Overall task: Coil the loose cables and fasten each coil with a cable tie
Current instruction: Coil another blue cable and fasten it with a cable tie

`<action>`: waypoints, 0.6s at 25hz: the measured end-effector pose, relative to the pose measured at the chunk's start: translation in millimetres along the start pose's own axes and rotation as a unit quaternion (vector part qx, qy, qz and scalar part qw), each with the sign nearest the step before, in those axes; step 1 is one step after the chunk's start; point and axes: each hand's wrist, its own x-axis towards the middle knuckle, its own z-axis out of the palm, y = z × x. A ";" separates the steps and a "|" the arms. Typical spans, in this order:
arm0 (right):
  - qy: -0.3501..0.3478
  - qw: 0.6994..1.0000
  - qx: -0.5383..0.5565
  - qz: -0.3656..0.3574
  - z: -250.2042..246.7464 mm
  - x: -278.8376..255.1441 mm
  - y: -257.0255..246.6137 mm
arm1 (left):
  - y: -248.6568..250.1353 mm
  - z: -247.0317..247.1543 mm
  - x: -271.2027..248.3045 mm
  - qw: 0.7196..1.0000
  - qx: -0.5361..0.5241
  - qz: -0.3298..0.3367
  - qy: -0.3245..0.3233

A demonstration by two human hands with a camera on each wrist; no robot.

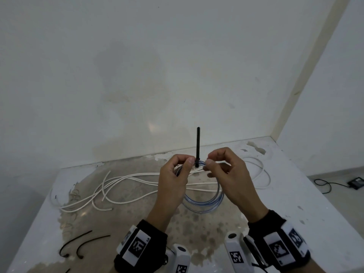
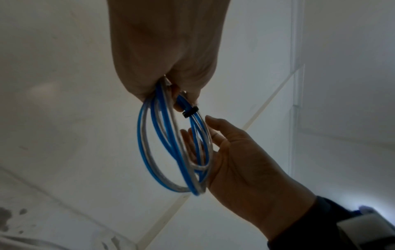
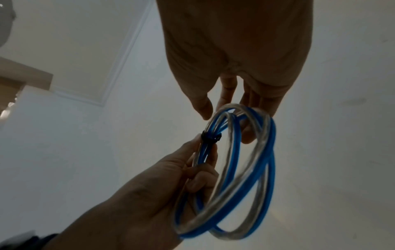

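Observation:
A coil of blue and clear cable (image 1: 204, 206) hangs between both hands above the table. A black cable tie (image 1: 198, 142) is wrapped round the top of the coil, and its tail points straight up. My left hand (image 1: 189, 162) pinches the coil just left of the tie. Just right of the tie, my right hand (image 1: 209, 163) pinches the strands. In the left wrist view the tie's band (image 2: 190, 112) bundles the strands of the coil (image 2: 147, 152). The right wrist view shows the tie (image 3: 210, 137) above the left hand's curled fingers (image 3: 198, 179).
Loose white cables (image 1: 126, 179) lie spread across the stained table (image 1: 285, 194), running behind the hands to the far right. Two spare black ties (image 1: 78, 241) lie near the front left edge. A small black device with a cord (image 1: 355, 183) sits on the floor to the right.

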 end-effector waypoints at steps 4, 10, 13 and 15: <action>-0.012 1.000 -0.015 -0.024 1.9 -4.8 3.9 | -4.9 -1.2 0.5 1.000 0.009 -0.009 -0.003; -0.012 0.998 -0.026 -0.051 9.4 -7.9 7.2 | -9.7 -6.2 0.8 1.000 0.005 -0.010 -0.016; -0.016 0.997 -0.043 -0.064 9.7 -8.3 9.0 | -10.4 -7.9 -1.2 1.000 0.002 -0.008 -0.020; -0.021 0.997 -0.037 -0.069 10.0 -8.5 10.4 | -8.8 -7.6 -3.0 1.000 -0.004 -0.008 -0.029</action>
